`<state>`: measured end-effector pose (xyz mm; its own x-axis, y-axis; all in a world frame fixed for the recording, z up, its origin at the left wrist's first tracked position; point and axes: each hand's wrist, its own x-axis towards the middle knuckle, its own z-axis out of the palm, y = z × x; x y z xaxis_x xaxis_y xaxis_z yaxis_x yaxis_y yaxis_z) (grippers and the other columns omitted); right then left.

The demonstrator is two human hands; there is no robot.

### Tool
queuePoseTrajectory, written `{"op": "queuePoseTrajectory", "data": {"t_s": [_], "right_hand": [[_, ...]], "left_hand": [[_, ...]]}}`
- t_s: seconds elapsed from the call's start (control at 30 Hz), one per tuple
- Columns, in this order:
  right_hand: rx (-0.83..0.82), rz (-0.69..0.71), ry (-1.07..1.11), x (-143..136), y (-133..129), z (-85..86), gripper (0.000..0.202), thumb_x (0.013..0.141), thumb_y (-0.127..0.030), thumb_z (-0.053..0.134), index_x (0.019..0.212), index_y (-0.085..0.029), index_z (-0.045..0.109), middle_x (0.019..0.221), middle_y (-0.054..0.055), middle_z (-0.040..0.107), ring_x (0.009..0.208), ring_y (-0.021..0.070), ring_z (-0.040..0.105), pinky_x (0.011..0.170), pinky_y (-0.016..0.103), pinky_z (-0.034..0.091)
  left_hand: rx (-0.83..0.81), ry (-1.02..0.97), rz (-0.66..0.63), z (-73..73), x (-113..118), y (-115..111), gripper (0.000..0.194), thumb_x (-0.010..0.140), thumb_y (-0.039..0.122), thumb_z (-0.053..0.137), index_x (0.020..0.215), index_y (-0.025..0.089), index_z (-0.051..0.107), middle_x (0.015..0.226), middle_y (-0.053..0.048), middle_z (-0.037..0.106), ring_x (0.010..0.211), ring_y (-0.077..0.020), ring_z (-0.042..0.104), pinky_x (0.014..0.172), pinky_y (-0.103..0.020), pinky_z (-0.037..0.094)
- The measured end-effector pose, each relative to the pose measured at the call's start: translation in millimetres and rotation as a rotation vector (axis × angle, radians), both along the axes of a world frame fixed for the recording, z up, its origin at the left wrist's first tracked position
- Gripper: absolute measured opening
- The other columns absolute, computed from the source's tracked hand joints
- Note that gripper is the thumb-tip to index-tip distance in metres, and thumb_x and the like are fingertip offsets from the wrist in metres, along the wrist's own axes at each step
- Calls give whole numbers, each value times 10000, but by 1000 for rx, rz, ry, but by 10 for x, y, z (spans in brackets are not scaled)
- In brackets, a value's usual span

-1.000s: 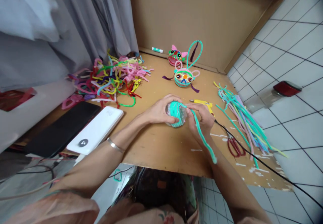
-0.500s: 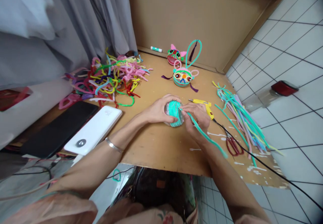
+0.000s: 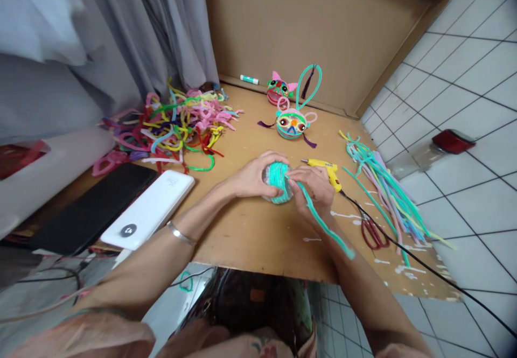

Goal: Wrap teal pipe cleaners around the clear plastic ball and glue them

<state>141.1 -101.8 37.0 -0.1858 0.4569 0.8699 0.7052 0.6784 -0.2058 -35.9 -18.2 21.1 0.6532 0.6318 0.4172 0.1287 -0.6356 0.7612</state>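
A brown cardboard panel (image 3: pixel 323 29) closes off the top of my feed, perhaps set there to stop pieces rolling away. Below it, the tabletop (image 3: pixel 250 234) fills the middle. Left of centre I have a tangled pile of bent, many-coloured fuzzy stems (image 3: pixel 181 121); at right, a bundle of mostly straight stems (image 3: pixel 388 191) lies stretched out, kept apart, I'd guess, so single lengths pull free easily. The front figure (image 3: pixel 291 123), with its tall turquoise loop, sits upper centre, probably set back to leave elbow room.

At frame centre I read the left hand (image 3: pixel 256 177) as a cradle: fingers over the far side, thumb on the near side, open only as wide as what they clamp. The right hand (image 3: pixel 313 188), just beside it, has thumb and forefinger pinched together. Between them, at the centre, is the round body (image 3: pixel 278 177), banded in turquoise with clear patches at its sides; the left grip seems meant to steady it. The yellow glue gun (image 3: pixel 326 168) lies just beyond the right hand, likely for easy reach. Smallest is the turquoise strand (image 3: pixel 319 220), nipped in the right fingertips at the body's right edge, its tail trailing over the wrist; how hard they press I cannot tell.
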Motion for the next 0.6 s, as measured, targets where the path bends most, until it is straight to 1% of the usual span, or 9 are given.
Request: {"op": "queuePoseTrajectory", "data": {"t_s": [0.2, 0.3, 0.37, 0.5, 0.6], "right_hand": [[7, -11, -4, -1, 7, -7, 103, 922, -195, 612, 837, -232, 655, 800, 9, 778, 808, 179, 738, 786, 359, 505], [-18, -23, -7, 2, 11, -14, 122, 936, -221, 599, 833, -237, 662, 807, 10, 778, 808, 182, 739, 790, 366, 513], [-17, -16, -4, 3, 10, -18, 116, 939, -213, 598, 846, -235, 663, 813, 12, 778, 814, 184, 739, 790, 367, 513], [-4, 20, 11, 8, 13, -32, 97, 927, -170, 602, 892, -230, 670, 833, 10, 777, 836, 183, 736, 808, 366, 503], [-15, 1, 19, 16, 20, -39, 97, 923, -179, 606, 881, -237, 672, 839, 8, 782, 837, 179, 736, 819, 365, 502]], "left_hand": [[10, 24, -10, 13, -14, 4, 633, 611, 302, 785, 1214, 231, 603, 1432, -118, 523, 1319, -333, 527, 1132, -556, 405], [15, 46, -5, 14, -19, 8, 638, 614, 312, 785, 1221, 234, 605, 1448, -123, 497, 1363, -348, 484, 1148, -575, 385], [28, 50, 13, 16, -24, 7, 634, 613, 324, 788, 1218, 236, 616, 1436, -121, 493, 1377, -354, 466, 1152, -575, 386], [63, 54, 52, 37, -36, -14, 623, 632, 374, 788, 1222, 235, 647, 1370, -110, 516, 1311, -343, 517, 1128, -553, 427], [85, 61, 47, 57, -43, -31, 629, 663, 380, 763, 1266, 242, 647, 1335, -99, 544, 1262, -328, 548, 1112, -545, 440]]}}
